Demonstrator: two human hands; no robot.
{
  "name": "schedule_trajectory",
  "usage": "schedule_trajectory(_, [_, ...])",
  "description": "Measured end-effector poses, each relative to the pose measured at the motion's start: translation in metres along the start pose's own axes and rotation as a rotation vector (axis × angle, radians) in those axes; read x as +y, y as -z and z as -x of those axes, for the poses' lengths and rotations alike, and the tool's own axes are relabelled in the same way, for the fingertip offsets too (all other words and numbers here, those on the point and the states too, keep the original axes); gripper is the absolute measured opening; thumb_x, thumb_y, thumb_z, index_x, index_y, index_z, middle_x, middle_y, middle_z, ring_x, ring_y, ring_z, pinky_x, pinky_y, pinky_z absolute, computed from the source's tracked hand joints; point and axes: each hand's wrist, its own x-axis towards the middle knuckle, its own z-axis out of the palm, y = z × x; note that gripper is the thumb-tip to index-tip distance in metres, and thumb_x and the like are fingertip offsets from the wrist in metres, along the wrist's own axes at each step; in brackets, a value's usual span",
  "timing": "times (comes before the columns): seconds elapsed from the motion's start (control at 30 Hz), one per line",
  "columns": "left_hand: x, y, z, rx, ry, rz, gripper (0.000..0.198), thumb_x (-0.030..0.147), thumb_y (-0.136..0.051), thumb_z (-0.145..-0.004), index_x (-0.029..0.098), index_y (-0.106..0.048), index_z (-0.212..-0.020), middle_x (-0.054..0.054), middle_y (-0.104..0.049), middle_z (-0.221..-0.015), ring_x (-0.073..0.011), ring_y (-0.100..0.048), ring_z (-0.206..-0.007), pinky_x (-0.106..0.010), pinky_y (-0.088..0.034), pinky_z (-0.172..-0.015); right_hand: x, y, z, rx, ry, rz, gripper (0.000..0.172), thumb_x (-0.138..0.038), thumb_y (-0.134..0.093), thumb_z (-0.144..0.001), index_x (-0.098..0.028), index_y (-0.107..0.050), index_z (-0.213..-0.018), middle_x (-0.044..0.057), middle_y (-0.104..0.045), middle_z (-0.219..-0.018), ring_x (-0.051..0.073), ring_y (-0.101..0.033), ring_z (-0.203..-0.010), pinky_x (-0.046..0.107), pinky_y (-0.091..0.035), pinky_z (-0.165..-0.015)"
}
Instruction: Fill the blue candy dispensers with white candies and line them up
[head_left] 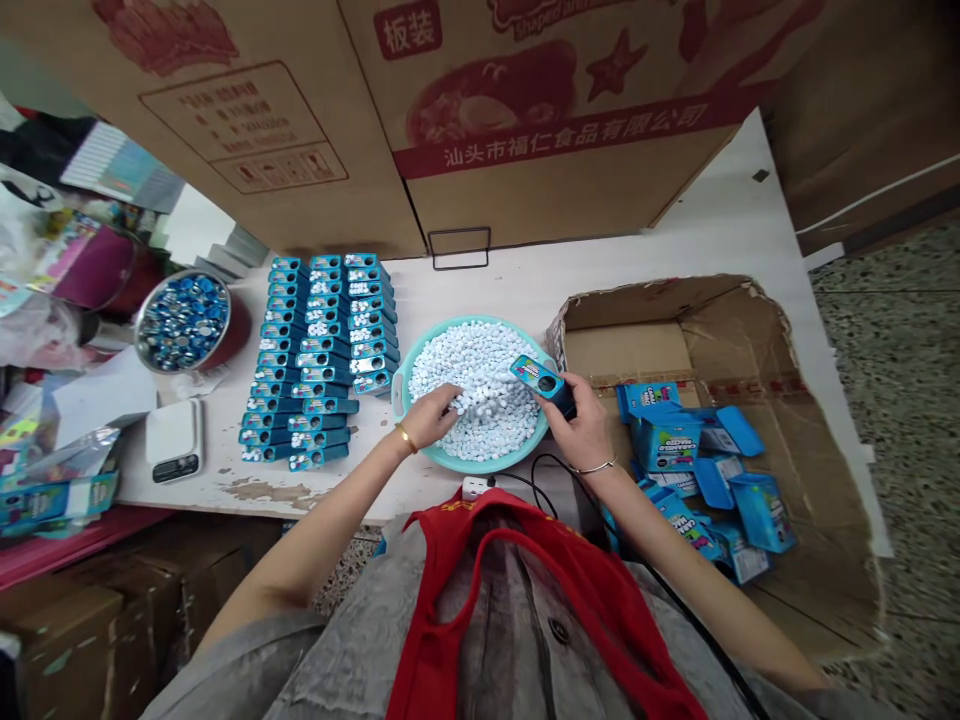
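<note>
A turquoise basin (416,440) full of small white candies (480,345) stands in front of me. My left hand (431,415) reaches over its left side, fingers curled among the candies, their tips partly hidden. Over the basin's right side my right hand (581,420) grips a blue candy box (537,377) with a dark round hole in its top. The box is tilted toward the basin. Left of the basin, several similar blue boxes (322,375) stand in three columns, some with white candies showing at their openings.
A cut-open cardboard carton (814,450) on the right holds several loose blue boxes (667,440). At left are a metal bowl of blue and silver pieces (184,320) and a white scale (175,440). Large cardboard cartons (525,200) line the back. A black cable (544,480) runs near me.
</note>
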Motion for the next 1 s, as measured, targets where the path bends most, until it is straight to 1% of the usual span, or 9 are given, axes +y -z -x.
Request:
schedule_trajectory(0.13, [0.027,0.050,0.008,-0.019,-0.082,-0.126,0.030,0.018,-0.049,-0.087,0.017,-0.052,-0.117,-0.010,-0.061,-0.112,-0.0191,-0.059,-0.098,-0.031,-0.047,-0.088,0.003,-0.009,0.001,-0.045,0.107,0.030,0.035,-0.032,-0.053,-0.087,-0.019,-0.053,-0.120,0.013,-0.066,-0.110,0.028,-0.062,-0.102,0.048,-0.051,-0.090])
schedule_trajectory(0.27, [0.070,0.083,0.000,-0.147,-0.104,-0.330,0.024,0.021,-0.048,-0.090,0.017,-0.054,-0.112,-0.009,-0.061,-0.109,-0.0207,-0.059,-0.102,-0.031,-0.047,-0.087,-0.001,-0.019,0.003,-0.101,0.209,0.017,0.039,-0.024,-0.050,-0.088,-0.019,-0.050,-0.126,0.014,-0.064,-0.115,0.029,-0.060,-0.109,0.051,-0.049,-0.096])
schedule_trajectory(0.4, [0.117,0.097,-0.008,-0.263,-0.028,-0.570,0.020,0.015,-0.044,-0.090,0.015,-0.055,-0.107,-0.010,-0.061,-0.104,-0.0229,-0.062,-0.096,-0.033,-0.048,-0.079,-0.008,-0.025,0.005,-0.123,0.257,0.020,0.040,-0.022,-0.049,-0.088,-0.018,-0.049,-0.128,0.015,-0.063,-0.118,0.029,-0.059,-0.112,0.050,-0.050,-0.097])
schedule_trajectory(0.5, [0.147,0.099,-0.009,-0.261,-0.004,-0.632,0.029,0.008,-0.036,-0.091,0.013,-0.053,-0.114,-0.013,-0.060,-0.101,-0.0232,-0.063,-0.090,-0.035,-0.049,-0.075,-0.010,-0.027,0.008,-0.145,0.259,-0.011,0.042,-0.023,-0.049,-0.088,-0.018,-0.048,-0.130,0.015,-0.064,-0.117,0.028,-0.059,-0.112,0.051,-0.050,-0.096])
schedule_trajectory(0.6, [0.161,0.100,-0.005,-0.240,-0.039,-0.651,0.032,0.010,-0.031,-0.093,0.012,-0.053,-0.116,-0.013,-0.060,-0.098,-0.0226,-0.063,-0.086,-0.035,-0.049,-0.073,-0.011,-0.029,0.009,-0.147,0.255,-0.049,0.042,-0.022,-0.049,-0.089,-0.018,-0.047,-0.130,0.015,-0.064,-0.117,0.028,-0.058,-0.112,0.050,-0.050,-0.097])
schedule_trajectory(0.7, [0.146,0.104,0.001,-0.179,-0.061,-0.667,0.028,0.011,-0.033,-0.093,0.014,-0.055,-0.110,-0.011,-0.062,-0.094,-0.0213,-0.062,-0.087,-0.033,-0.048,-0.073,-0.008,-0.028,0.010,-0.142,0.236,-0.044,0.042,-0.022,-0.049,-0.088,-0.019,-0.048,-0.130,0.015,-0.063,-0.118,0.027,-0.058,-0.113,0.049,-0.050,-0.097])
schedule_trajectory(0.83, [0.074,0.092,0.009,-0.087,0.094,-0.645,0.021,0.021,-0.041,-0.093,0.016,-0.055,-0.108,-0.010,-0.062,-0.103,-0.0204,-0.061,-0.091,-0.030,-0.047,-0.072,-0.002,-0.022,0.009,-0.099,0.198,-0.015,0.039,-0.024,-0.050,-0.088,-0.019,-0.050,-0.126,0.014,-0.064,-0.116,0.027,-0.060,-0.110,0.048,-0.051,-0.095])
schedule_trajectory(0.93, [0.015,0.054,0.008,-0.170,0.293,-0.589,0.019,0.018,-0.045,-0.090,0.014,-0.055,-0.105,-0.012,-0.061,-0.107,-0.0223,-0.061,-0.094,-0.031,-0.047,-0.075,0.002,-0.014,0.008,-0.062,0.136,-0.021,0.037,-0.029,-0.052,-0.088,-0.019,-0.051,-0.123,0.013,-0.065,-0.114,0.027,-0.062,-0.107,0.047,-0.052,-0.093])
schedule_trajectory(1.0, [-0.007,0.018,-0.001,-0.198,0.329,-0.476,0.018,0.014,-0.044,-0.090,0.014,-0.055,-0.104,-0.013,-0.061,-0.108,-0.0238,-0.060,-0.100,-0.033,-0.047,-0.080,0.002,-0.009,0.006,-0.053,0.089,-0.017,0.036,-0.032,-0.054,-0.088,-0.019,-0.052,-0.122,0.013,-0.065,-0.113,0.027,-0.063,-0.106,0.046,-0.052,-0.092])
